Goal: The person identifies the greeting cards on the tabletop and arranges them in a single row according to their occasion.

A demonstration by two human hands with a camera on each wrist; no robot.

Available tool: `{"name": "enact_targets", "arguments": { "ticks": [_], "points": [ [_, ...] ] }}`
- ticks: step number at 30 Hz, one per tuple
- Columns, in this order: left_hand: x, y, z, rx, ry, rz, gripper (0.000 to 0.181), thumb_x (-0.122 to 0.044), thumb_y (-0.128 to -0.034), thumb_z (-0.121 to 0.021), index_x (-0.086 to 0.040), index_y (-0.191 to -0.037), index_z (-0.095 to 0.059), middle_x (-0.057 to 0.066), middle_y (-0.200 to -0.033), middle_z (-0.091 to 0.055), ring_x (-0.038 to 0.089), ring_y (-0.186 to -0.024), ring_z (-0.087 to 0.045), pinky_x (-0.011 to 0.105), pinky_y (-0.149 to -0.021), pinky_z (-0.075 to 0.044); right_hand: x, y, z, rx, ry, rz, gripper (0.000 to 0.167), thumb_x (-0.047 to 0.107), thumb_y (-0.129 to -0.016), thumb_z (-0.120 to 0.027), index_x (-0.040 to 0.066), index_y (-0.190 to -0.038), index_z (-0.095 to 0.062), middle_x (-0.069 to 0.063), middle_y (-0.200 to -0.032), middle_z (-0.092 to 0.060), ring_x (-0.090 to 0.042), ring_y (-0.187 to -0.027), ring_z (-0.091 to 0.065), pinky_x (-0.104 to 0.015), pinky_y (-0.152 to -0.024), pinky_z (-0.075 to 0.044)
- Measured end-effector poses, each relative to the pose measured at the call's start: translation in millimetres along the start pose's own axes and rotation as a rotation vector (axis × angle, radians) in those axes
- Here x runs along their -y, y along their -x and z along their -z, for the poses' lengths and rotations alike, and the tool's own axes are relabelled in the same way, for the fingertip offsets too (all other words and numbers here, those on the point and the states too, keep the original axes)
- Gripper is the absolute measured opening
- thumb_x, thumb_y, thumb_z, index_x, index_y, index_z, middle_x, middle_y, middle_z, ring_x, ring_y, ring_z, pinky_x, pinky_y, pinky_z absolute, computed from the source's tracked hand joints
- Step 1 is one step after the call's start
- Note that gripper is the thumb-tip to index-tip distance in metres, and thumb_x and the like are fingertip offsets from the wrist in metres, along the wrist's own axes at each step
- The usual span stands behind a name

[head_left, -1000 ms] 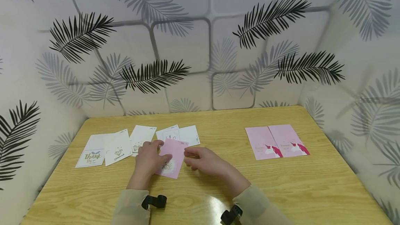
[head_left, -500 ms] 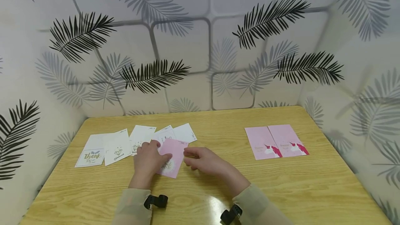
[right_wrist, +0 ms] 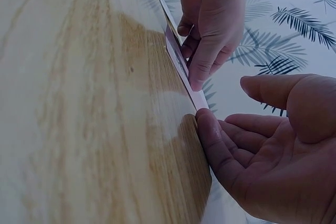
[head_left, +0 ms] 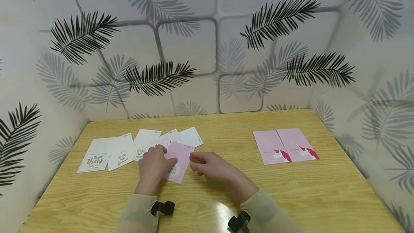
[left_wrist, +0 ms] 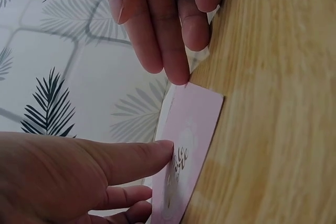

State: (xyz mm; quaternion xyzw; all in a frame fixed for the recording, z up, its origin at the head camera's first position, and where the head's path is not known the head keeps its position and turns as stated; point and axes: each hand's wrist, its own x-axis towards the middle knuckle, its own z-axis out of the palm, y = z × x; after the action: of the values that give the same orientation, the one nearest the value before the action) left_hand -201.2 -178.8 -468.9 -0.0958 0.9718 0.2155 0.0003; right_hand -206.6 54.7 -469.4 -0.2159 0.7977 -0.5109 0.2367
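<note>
A pink card with gold lettering (head_left: 180, 154) lies slightly tilted on the table in front of me. My left hand (head_left: 153, 166) has its thumb on the card's face and bent fingers along its left side, so it appears to grip that edge; some fingertips are hidden. My right hand (head_left: 211, 167) is at the card's right edge, fingers extended and the thumb apart. In the right wrist view its index fingertip (right_wrist: 206, 119) meets the card's end. Behind the pink card, partly covered, are a white card with a printed frame (head_left: 170, 138) and a plain white card (head_left: 191, 137).
To the left lie a white thank-you card (head_left: 93, 155) and two white cards with a diamond print, the nearer one (head_left: 121, 152) overlapping its neighbour. Two pink unicorn cards (head_left: 271, 146) lie side by side at the right. A patterned backdrop rises behind the wooden table (head_left: 323, 190).
The framed white card and the plain white card behind the pink card have shifted a little left. My left hand moved slightly; my right hand has hardly moved.
</note>
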Motion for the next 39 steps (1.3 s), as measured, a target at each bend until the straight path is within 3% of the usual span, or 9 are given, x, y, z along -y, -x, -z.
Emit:
{"name": "enact_targets", "arguments": {
  "ticks": [10,15,20,27,35,39],
  "points": [
    [-2.5,0.6,0.7,-0.001,0.036,0.01,0.056,-0.033,-0.0902,-0.091,0.002,-0.124,-0.065,0.021,-0.108,-0.071,0.04,-0.096,-0.065,0.06,-0.09,-0.051,0.4,-0.3,0.0,0.002,0.01,0.013,0.057,0.027,-0.114,-0.063,-0.001,-0.162,-0.051,-0.017,-0.158,-0.06,-0.029,-0.113,-0.076,-0.052,-0.108,-0.054],
    [-2.9,-0.5,-0.7,0.001,0.016,-0.011,0.062,-0.031,-0.0915,-0.089,0.003,-0.138,-0.066,0.023,-0.123,-0.074,0.045,-0.109,-0.068,0.064,-0.097,-0.05,0.8,-0.8,0.2,0.001,0.016,0.015,0.057,0.027,-0.114,-0.063,-0.002,-0.162,-0.051,-0.017,-0.158,-0.06,-0.027,-0.111,-0.075,-0.047,-0.103,-0.056],
    [-2.3,-0.4,-1.3,-0.007,-0.009,-0.008,0.059,-0.034,-0.0912,-0.089,0.002,-0.134,-0.071,0.027,-0.125,-0.069,0.049,-0.116,-0.063,0.065,-0.097,-0.051,1.8,-0.8,0.4,0.004,0.015,0.013,0.057,0.027,-0.114,-0.063,-0.002,-0.162,-0.051,-0.017,-0.158,-0.06,-0.025,-0.109,-0.075,-0.045,-0.099,-0.057],
    [-2.7,-0.7,0.1,0.016,0.045,0.004,0.06,-0.033,-0.0911,-0.089,0.003,-0.134,-0.07,0.029,-0.127,-0.066,0.05,-0.12,-0.059,0.067,-0.101,-0.048,4.1,0.4,0.6,0.005,0.009,0.01,0.058,0.026,-0.114,-0.063,-0.002,-0.162,-0.05,-0.018,-0.159,-0.059,-0.024,-0.108,-0.074,-0.041,-0.096,-0.057],
    [-2.1,-1.4,0.8,0.017,-0.003,0.01,0.057,-0.038,-0.0907,-0.089,0.004,-0.124,-0.071,0.024,-0.113,-0.07,0.044,-0.106,-0.065,0.061,-0.092,-0.052,3.7,0.6,0.1,0.004,0.013,0.006,0.057,0.026,-0.114,-0.063,-0.001,-0.162,-0.051,-0.017,-0.159,-0.059,-0.025,-0.108,-0.074,-0.042,-0.096,-0.057],
    [-1.5,-1.0,2.0,0.016,0.015,0.023,0.055,-0.037,-0.0904,-0.09,0.004,-0.121,-0.069,0.022,-0.108,-0.07,0.041,-0.098,-0.066,0.059,-0.09,-0.053,3.4,0.4,0.2,0.001,0.012,0.009,0.057,0.026,-0.114,-0.063,-0.001,-0.162,-0.051,-0.017,-0.159,-0.059,-0.025,-0.109,-0.074,-0.043,-0.097,-0.057]
  ]
}}
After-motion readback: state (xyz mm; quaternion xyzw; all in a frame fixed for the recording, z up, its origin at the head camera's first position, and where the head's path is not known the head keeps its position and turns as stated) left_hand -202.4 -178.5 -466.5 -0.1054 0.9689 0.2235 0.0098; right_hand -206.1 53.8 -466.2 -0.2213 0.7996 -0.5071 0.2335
